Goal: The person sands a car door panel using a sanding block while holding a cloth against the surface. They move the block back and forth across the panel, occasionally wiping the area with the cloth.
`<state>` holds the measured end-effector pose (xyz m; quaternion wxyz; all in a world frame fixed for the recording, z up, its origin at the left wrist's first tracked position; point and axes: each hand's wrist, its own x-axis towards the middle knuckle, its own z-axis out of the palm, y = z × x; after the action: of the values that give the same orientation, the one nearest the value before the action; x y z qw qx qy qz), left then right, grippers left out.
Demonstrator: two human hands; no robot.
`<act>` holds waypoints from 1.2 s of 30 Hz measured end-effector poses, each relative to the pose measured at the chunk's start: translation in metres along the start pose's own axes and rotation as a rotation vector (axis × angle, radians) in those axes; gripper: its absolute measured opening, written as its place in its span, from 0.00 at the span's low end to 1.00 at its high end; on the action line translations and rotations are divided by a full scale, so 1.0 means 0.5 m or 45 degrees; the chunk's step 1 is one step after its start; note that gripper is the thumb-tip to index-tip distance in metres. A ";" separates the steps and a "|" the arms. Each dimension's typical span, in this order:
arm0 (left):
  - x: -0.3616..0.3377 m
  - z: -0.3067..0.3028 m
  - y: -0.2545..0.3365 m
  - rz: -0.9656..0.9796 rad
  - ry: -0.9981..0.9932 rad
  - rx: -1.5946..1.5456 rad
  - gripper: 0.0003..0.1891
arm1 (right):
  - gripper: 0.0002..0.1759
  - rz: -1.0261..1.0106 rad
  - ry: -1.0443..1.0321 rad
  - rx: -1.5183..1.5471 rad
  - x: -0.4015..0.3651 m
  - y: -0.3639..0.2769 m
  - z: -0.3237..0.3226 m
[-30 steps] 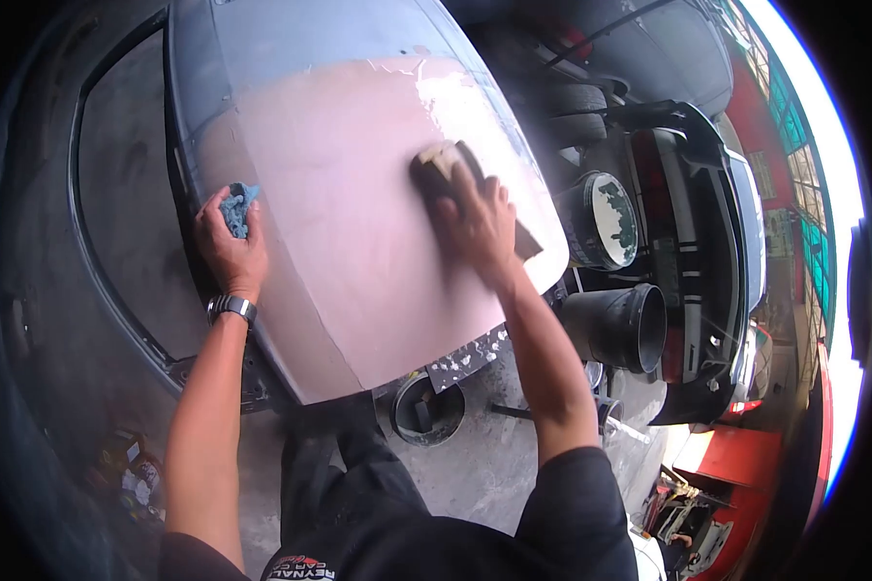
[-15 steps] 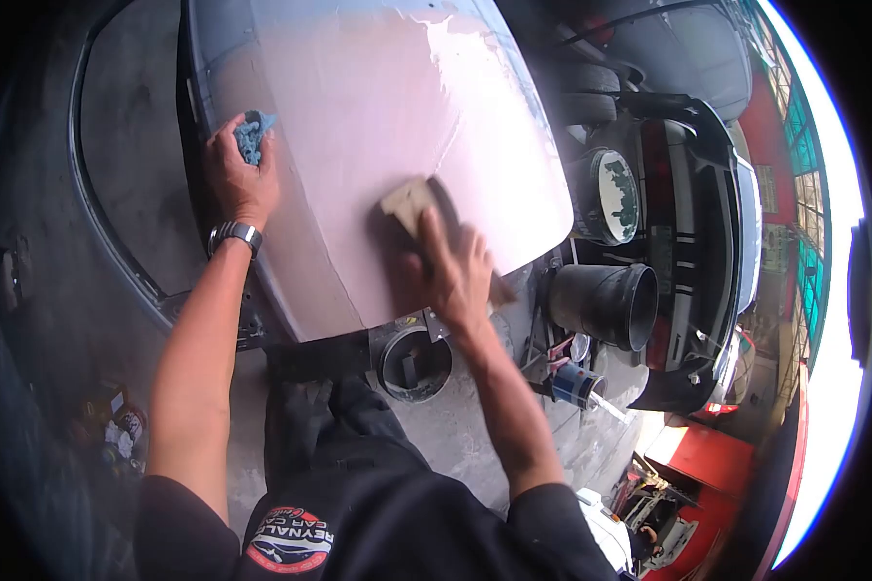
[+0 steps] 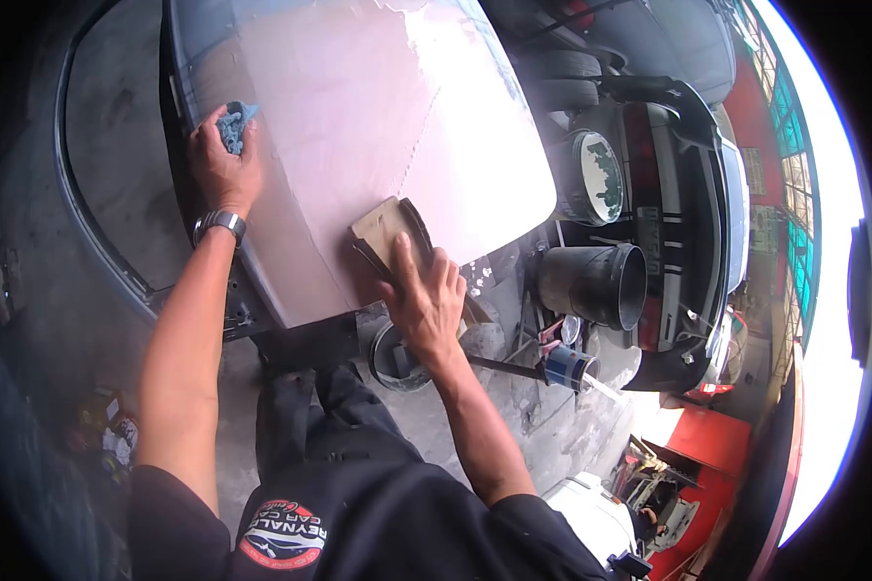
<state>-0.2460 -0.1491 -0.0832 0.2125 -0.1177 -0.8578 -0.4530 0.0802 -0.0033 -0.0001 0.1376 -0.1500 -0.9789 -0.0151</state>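
Observation:
A car door [image 3: 310, 126] lies in front of me, its panel coated in pinkish filler with a brighter, whiter area on the right. My right hand [image 3: 426, 308] is closed on a sanding block [image 3: 386, 230] wrapped in tan sandpaper, which sits on the panel near its lower edge. My left hand [image 3: 225, 176] grips a crumpled blue cloth [image 3: 234, 126] at the panel's left side; a watch is on that wrist.
A bucket with a white, green-stained top [image 3: 596, 179] and a dark bucket [image 3: 601, 286] stand right of the door. Below are a blue can [image 3: 570, 368] and a round black container [image 3: 392, 358]. A car's rear [image 3: 664, 228] is farther right. The empty window frame [image 3: 66, 145] extends left.
My right hand has drawn the sanding block left and slightly down, toward the panel's lower edge. The left hand keeps its hold on the cloth. The whole view has shifted a little.

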 end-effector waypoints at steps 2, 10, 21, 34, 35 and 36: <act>-0.001 -0.003 -0.002 0.014 0.001 0.027 0.24 | 0.45 -0.039 -0.005 0.035 0.066 0.062 0.031; 0.005 -0.011 0.006 -0.017 -0.018 0.053 0.24 | 0.33 0.262 -0.036 -0.070 0.429 0.290 0.113; -0.001 0.001 -0.014 0.031 -0.007 0.049 0.24 | 0.44 -0.008 0.023 0.112 0.122 0.198 0.038; -0.002 0.010 -0.037 0.102 -0.004 0.052 0.23 | 0.48 0.241 -0.015 -0.067 0.004 0.092 0.010; -0.001 0.001 -0.022 0.067 -0.039 0.072 0.23 | 0.48 0.196 -0.018 -0.055 -0.001 0.103 0.001; -0.001 -0.001 -0.020 0.038 -0.054 0.082 0.23 | 0.48 0.145 -0.028 -0.038 -0.009 0.123 -0.002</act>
<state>-0.2492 -0.1552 -0.0904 0.2046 -0.1333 -0.8745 -0.4191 0.1028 0.0539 -0.0009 0.1250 -0.2077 -0.9700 -0.0200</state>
